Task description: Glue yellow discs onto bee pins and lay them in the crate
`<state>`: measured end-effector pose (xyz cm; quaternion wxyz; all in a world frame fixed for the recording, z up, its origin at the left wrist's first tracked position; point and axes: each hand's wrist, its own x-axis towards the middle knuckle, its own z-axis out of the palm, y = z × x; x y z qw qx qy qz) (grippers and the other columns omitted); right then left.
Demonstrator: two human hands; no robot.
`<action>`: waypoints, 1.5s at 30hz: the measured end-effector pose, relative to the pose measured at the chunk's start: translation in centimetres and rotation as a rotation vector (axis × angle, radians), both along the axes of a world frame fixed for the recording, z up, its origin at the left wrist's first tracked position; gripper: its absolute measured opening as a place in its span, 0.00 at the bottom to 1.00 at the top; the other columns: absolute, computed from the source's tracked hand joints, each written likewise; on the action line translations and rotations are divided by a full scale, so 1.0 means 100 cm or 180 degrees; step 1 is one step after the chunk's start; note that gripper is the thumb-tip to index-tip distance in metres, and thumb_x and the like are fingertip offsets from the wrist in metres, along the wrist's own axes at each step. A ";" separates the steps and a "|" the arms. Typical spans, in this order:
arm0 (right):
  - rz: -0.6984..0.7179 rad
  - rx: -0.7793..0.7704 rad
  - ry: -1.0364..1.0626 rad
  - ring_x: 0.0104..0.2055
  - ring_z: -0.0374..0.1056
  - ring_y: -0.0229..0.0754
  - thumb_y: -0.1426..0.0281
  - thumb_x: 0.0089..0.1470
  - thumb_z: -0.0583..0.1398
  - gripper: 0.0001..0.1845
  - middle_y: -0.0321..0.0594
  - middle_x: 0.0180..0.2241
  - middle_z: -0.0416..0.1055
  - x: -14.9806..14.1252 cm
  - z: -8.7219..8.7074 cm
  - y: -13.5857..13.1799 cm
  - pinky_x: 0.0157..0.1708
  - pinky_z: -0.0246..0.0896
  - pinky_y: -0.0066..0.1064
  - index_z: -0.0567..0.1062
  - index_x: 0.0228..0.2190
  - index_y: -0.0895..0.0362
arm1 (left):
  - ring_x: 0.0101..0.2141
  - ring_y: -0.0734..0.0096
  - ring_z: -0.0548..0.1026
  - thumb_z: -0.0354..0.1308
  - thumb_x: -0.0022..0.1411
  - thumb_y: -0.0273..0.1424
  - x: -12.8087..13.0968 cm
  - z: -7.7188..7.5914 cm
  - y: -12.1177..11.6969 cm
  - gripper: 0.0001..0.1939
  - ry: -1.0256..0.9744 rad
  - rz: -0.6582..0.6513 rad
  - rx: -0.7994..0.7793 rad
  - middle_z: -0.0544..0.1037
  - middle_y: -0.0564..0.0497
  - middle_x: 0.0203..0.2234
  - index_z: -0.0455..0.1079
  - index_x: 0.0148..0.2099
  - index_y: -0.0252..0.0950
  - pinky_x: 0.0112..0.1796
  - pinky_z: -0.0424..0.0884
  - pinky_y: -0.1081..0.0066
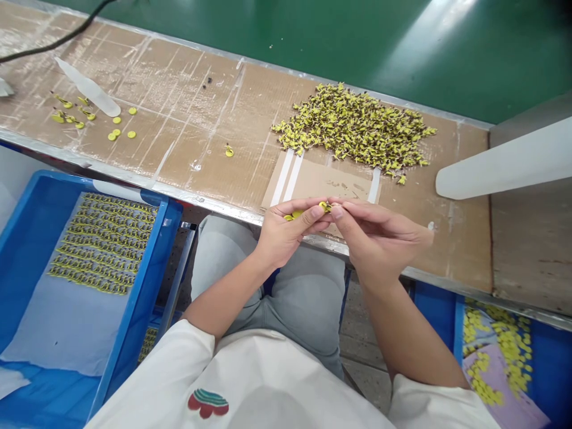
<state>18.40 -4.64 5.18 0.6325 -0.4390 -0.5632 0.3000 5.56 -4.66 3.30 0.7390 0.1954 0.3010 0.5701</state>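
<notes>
- My left grip (283, 235) pinches a yellow piece (323, 206) over the cardboard sheet's (315, 176) near edge, with at least two spare discs (288, 216) tucked in.
- My right grip (382, 241) is closed to a narrow pinch at its other end; both hands are equally near, and its long axis seems sideways.
- Beyond the sheet: one pile (353, 128), uncountable.
- Left of the sheet on my surface (179, 107): one lone piece (229, 151), five plain discs (131, 134), one pale bar (89, 88).
- Right of it: one white tube (504, 158).

Held piece (322, 206) partly hidden, blue bin (134, 316) cropped; cable (58, 43) cropped
</notes>
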 end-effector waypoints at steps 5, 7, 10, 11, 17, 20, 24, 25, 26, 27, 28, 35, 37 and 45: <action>0.0006 -0.0115 -0.0064 0.40 0.80 0.46 0.74 0.49 0.72 0.08 0.39 0.36 0.82 -0.001 0.000 0.000 0.45 0.79 0.42 0.83 0.34 0.53 | 0.36 0.70 0.84 0.74 0.51 0.37 -0.001 -0.002 0.000 0.13 0.0192 0.0111 -0.0107 0.86 0.48 0.40 0.83 0.40 0.40 0.42 0.80 0.73; -0.0061 -0.0171 -0.0109 0.41 0.80 0.46 0.73 0.49 0.72 0.08 0.39 0.36 0.82 -0.002 0.000 0.000 0.46 0.78 0.43 0.83 0.33 0.53 | 0.37 0.68 0.84 0.74 0.51 0.37 -0.001 -0.002 -0.001 0.13 0.0267 0.0176 -0.0053 0.86 0.48 0.39 0.83 0.40 0.40 0.42 0.81 0.72; -0.0166 -0.0110 -0.0163 0.38 0.79 0.44 0.73 0.47 0.72 0.08 0.39 0.35 0.82 -0.004 0.000 0.001 0.43 0.77 0.39 0.84 0.33 0.53 | 0.39 0.65 0.84 0.73 0.52 0.37 -0.002 0.003 -0.006 0.14 0.0434 0.0291 0.0015 0.86 0.47 0.39 0.83 0.42 0.40 0.44 0.81 0.68; -0.0193 -0.0078 -0.0187 0.36 0.79 0.42 0.73 0.47 0.72 0.08 0.38 0.34 0.82 -0.004 0.000 0.000 0.41 0.77 0.38 0.84 0.33 0.52 | 0.40 0.63 0.84 0.73 0.52 0.38 -0.002 0.006 -0.007 0.15 0.0502 0.0321 0.0013 0.85 0.47 0.40 0.83 0.42 0.39 0.45 0.81 0.66; -0.0343 -0.0252 -0.0132 0.31 0.77 0.40 0.70 0.47 0.73 0.07 0.38 0.30 0.81 -0.008 0.001 -0.003 0.32 0.76 0.32 0.84 0.32 0.53 | 0.46 0.59 0.83 0.72 0.54 0.38 -0.007 0.019 -0.019 0.18 0.0696 0.0303 0.0036 0.83 0.47 0.49 0.82 0.46 0.40 0.51 0.80 0.61; -0.0341 -0.0333 0.0091 0.31 0.78 0.40 0.72 0.46 0.73 0.07 0.37 0.30 0.82 -0.012 0.003 -0.004 0.32 0.77 0.30 0.84 0.31 0.54 | 0.45 0.58 0.83 0.73 0.53 0.39 -0.009 0.021 -0.022 0.18 0.0718 0.0312 -0.0013 0.83 0.47 0.48 0.82 0.46 0.40 0.50 0.80 0.60; -0.0226 -0.0584 0.0332 0.30 0.79 0.39 0.72 0.45 0.74 0.07 0.37 0.30 0.82 -0.017 0.009 -0.006 0.32 0.78 0.28 0.84 0.29 0.54 | 0.44 0.58 0.83 0.73 0.52 0.40 -0.011 0.022 -0.024 0.19 0.0809 0.0376 -0.0006 0.84 0.47 0.45 0.82 0.46 0.39 0.49 0.81 0.60; -0.0193 -0.0632 0.0372 0.30 0.79 0.39 0.72 0.45 0.74 0.07 0.37 0.30 0.82 -0.017 0.011 -0.006 0.32 0.78 0.28 0.84 0.29 0.54 | 0.44 0.58 0.83 0.73 0.52 0.40 -0.011 0.023 -0.025 0.19 0.0824 0.0399 -0.0004 0.84 0.47 0.44 0.82 0.46 0.39 0.49 0.81 0.60; -0.0158 -0.0661 0.0407 0.30 0.79 0.39 0.71 0.45 0.74 0.07 0.37 0.30 0.82 -0.018 0.012 -0.007 0.32 0.78 0.28 0.84 0.29 0.54 | 0.43 0.59 0.84 0.74 0.51 0.40 -0.012 0.024 -0.026 0.19 0.0827 0.0422 -0.0008 0.85 0.47 0.43 0.82 0.45 0.39 0.48 0.81 0.60; -0.0122 -0.0678 0.0440 0.30 0.79 0.40 0.71 0.45 0.74 0.07 0.37 0.30 0.82 -0.019 0.014 -0.007 0.32 0.79 0.28 0.84 0.29 0.54 | 0.42 0.59 0.84 0.74 0.51 0.40 -0.013 0.024 -0.027 0.19 0.0820 0.0436 -0.0015 0.85 0.47 0.42 0.83 0.45 0.39 0.48 0.81 0.61; -0.0078 -0.0699 0.0476 0.30 0.79 0.40 0.71 0.45 0.74 0.07 0.38 0.30 0.82 -0.019 0.015 -0.008 0.32 0.79 0.29 0.84 0.29 0.55 | 0.41 0.60 0.84 0.74 0.50 0.40 -0.014 0.025 -0.028 0.19 0.0811 0.0446 -0.0024 0.85 0.47 0.41 0.83 0.44 0.39 0.47 0.81 0.61; 0.0185 -0.1046 0.0661 0.23 0.76 0.38 0.66 0.42 0.75 0.11 0.39 0.27 0.81 -0.023 0.021 -0.010 0.24 0.75 0.27 0.83 0.28 0.57 | 0.34 0.71 0.84 0.74 0.52 0.35 -0.017 0.030 -0.034 0.15 0.0692 0.0698 -0.0009 0.86 0.49 0.36 0.83 0.43 0.39 0.41 0.81 0.73; 0.0235 -0.1156 0.0708 0.21 0.74 0.37 0.65 0.41 0.76 0.12 0.40 0.26 0.80 -0.025 0.022 -0.009 0.21 0.73 0.25 0.83 0.28 0.58 | 0.34 0.73 0.83 0.73 0.53 0.34 -0.018 0.031 -0.036 0.13 0.0717 0.0782 -0.0015 0.86 0.49 0.37 0.83 0.42 0.39 0.41 0.81 0.74; 0.0340 -0.1469 0.0962 0.19 0.71 0.37 0.63 0.40 0.76 0.15 0.39 0.20 0.77 -0.043 0.012 -0.014 0.21 0.71 0.26 0.83 0.28 0.59 | 0.37 0.69 0.83 0.72 0.55 0.37 -0.030 0.028 -0.046 0.16 0.1247 0.0985 0.0004 0.85 0.48 0.38 0.83 0.45 0.37 0.44 0.81 0.69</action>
